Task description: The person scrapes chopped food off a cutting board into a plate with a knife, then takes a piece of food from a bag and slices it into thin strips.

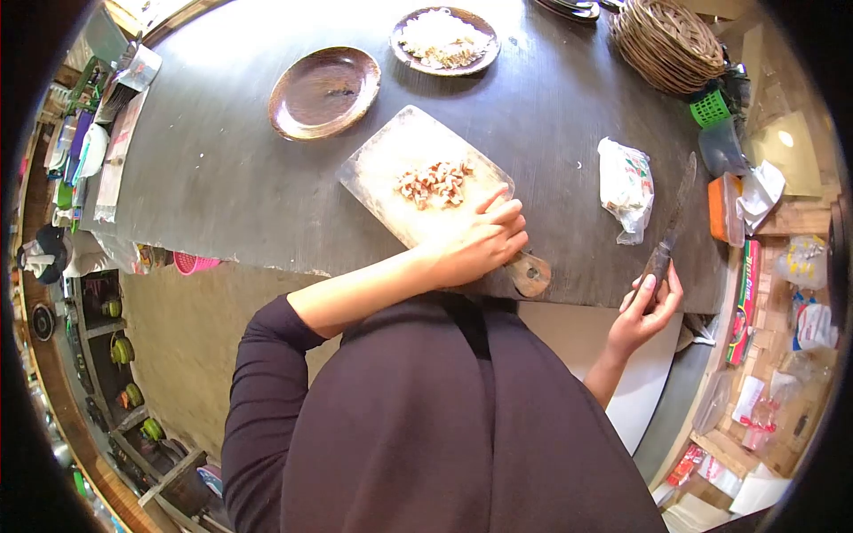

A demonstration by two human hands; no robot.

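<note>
A wooden cutting board point(373, 178) lies at an angle on the dark table, its handle pointing toward me at the lower right. Chopped reddish-white pieces point(434, 185) are heaped on its middle. My left hand point(484, 238) rests over the board's near right part, close to the handle, fingers bent together; what lies under the fingers is hidden. At the table's right front edge, my right hand point(651, 306) grips the dark handle of a knife point(681, 200), whose blade points up and away from me. Between board and knife sits a white plastic packet point(625, 188).
An empty brown plate point(324, 93) stands beyond the board, and a plate of white chopped food point(444, 40) is beside it. A wicker basket stack point(666, 44), a green basket point(710, 108) and an orange container point(724, 209) line the right side.
</note>
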